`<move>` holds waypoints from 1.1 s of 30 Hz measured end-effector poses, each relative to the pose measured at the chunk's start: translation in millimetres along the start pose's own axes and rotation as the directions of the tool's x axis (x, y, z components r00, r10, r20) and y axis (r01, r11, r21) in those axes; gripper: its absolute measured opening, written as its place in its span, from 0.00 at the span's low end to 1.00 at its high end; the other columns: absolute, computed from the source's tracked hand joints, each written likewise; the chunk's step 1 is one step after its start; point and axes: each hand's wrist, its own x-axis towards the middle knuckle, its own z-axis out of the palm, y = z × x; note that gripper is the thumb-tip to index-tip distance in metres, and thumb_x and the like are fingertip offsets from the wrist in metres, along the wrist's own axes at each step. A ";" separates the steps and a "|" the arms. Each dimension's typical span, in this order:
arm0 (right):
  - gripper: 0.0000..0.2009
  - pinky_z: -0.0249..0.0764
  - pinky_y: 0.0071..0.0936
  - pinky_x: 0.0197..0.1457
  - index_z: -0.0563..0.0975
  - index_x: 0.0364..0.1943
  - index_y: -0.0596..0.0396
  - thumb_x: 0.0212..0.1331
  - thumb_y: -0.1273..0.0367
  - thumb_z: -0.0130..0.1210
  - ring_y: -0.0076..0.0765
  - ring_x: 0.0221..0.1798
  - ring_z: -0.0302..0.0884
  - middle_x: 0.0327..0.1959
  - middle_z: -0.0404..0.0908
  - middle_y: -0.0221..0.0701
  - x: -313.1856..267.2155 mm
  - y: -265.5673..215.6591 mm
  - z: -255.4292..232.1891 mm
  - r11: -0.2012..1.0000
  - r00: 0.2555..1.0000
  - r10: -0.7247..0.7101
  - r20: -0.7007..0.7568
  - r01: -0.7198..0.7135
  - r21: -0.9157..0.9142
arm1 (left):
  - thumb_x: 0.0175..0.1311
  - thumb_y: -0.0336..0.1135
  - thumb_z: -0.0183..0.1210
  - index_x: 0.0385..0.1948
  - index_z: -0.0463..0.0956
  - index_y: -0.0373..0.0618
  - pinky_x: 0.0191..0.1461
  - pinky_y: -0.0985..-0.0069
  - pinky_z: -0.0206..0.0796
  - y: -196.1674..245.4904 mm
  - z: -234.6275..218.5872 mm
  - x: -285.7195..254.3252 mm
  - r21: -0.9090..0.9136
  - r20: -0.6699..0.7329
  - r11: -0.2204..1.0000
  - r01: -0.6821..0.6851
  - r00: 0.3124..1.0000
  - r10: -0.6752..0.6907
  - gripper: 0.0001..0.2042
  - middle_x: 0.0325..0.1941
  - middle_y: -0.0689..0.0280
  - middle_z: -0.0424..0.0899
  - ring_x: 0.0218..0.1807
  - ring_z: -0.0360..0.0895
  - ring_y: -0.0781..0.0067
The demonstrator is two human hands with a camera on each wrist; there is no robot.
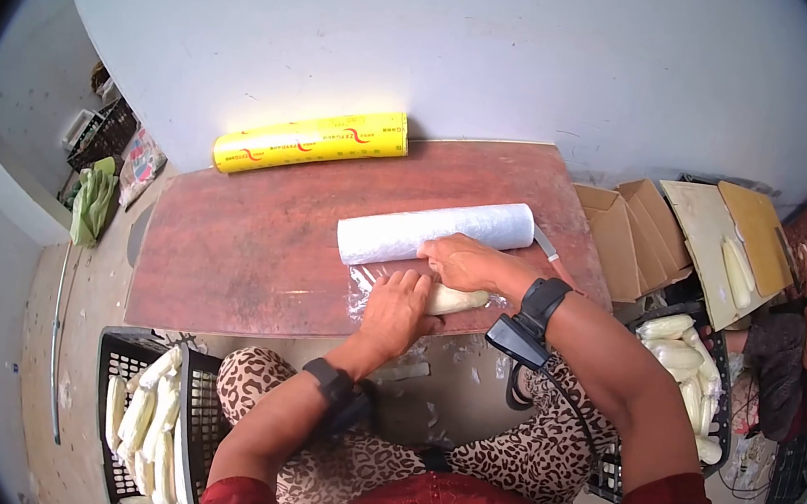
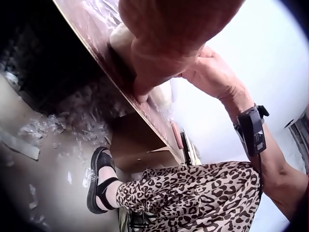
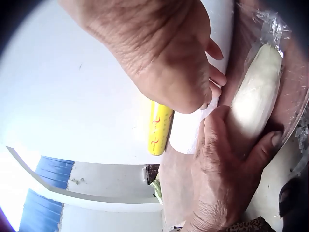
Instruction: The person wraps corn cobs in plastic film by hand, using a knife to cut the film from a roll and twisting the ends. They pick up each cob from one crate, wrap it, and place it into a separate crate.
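Note:
A pale, tapered cob in clear film (image 1: 453,300) (image 3: 256,94) lies at the table's front edge. My left hand (image 1: 396,310) (image 2: 166,43) (image 3: 224,169) grips its left end, thumb on the near side and fingers over the far side. Just behind is a white roll of film (image 1: 436,231) (image 3: 219,29). My right hand (image 1: 470,264) (image 2: 212,75) (image 3: 164,63) touches the roll's near side with loosely bent fingers, beside the left fingertips. Clear film (image 1: 358,292) spreads on the wood left of the cob.
A yellow roll (image 1: 311,143) lies at the back of the table (image 1: 221,260); a red-handled knife (image 1: 562,270) lies right. Baskets of pale cobs (image 1: 146,422) (image 1: 686,372) flank my legs. Cardboard boxes (image 1: 632,235) and another person (image 1: 801,341) are at the right.

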 end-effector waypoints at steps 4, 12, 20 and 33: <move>0.13 0.71 0.45 0.53 0.75 0.49 0.62 0.60 0.73 0.49 0.56 0.51 0.75 0.48 0.78 0.49 5.5 0.6 0.7 1.000 0.997 -0.020 -0.071 0.019 -0.012 | 0.47 0.47 0.68 0.45 0.70 0.42 0.54 0.63 0.63 -2.8 -0.4 1.5 0.011 0.028 1.000 -0.001 1.000 0.001 0.26 0.43 0.61 0.75 0.49 0.72 0.58; 0.21 0.67 0.42 0.61 0.69 0.57 0.63 0.58 0.76 0.51 0.54 0.59 0.70 0.53 0.74 0.48 7.4 0.6 -1.5 0.999 0.970 -0.042 -0.240 0.039 -0.015 | 0.47 0.48 0.67 0.44 0.72 0.42 0.53 0.62 0.65 -4.6 -0.9 3.4 0.009 0.082 1.000 -0.006 0.997 0.006 0.25 0.43 0.60 0.76 0.49 0.72 0.57; 0.28 0.57 0.43 0.69 0.63 0.65 0.59 0.57 0.73 0.53 0.45 0.69 0.58 0.65 0.64 0.41 14.7 -0.4 -9.5 0.996 0.966 -0.028 -0.257 0.007 -0.084 | 0.49 0.47 0.67 0.44 0.71 0.41 0.55 0.61 0.65 -3.3 -3.6 0.9 -0.025 0.131 1.000 0.001 0.991 0.002 0.25 0.45 0.58 0.77 0.52 0.72 0.54; 0.27 0.63 0.38 0.66 0.67 0.60 0.60 0.54 0.71 0.58 0.50 0.65 0.65 0.60 0.68 0.45 9.7 2.2 -14.1 0.995 0.950 -0.102 -0.295 0.093 -0.044 | 0.47 0.46 0.69 0.42 0.74 0.40 0.56 0.63 0.66 -7.9 -5.3 2.9 -0.094 0.147 0.994 0.050 0.988 -0.036 0.25 0.44 0.56 0.78 0.51 0.74 0.51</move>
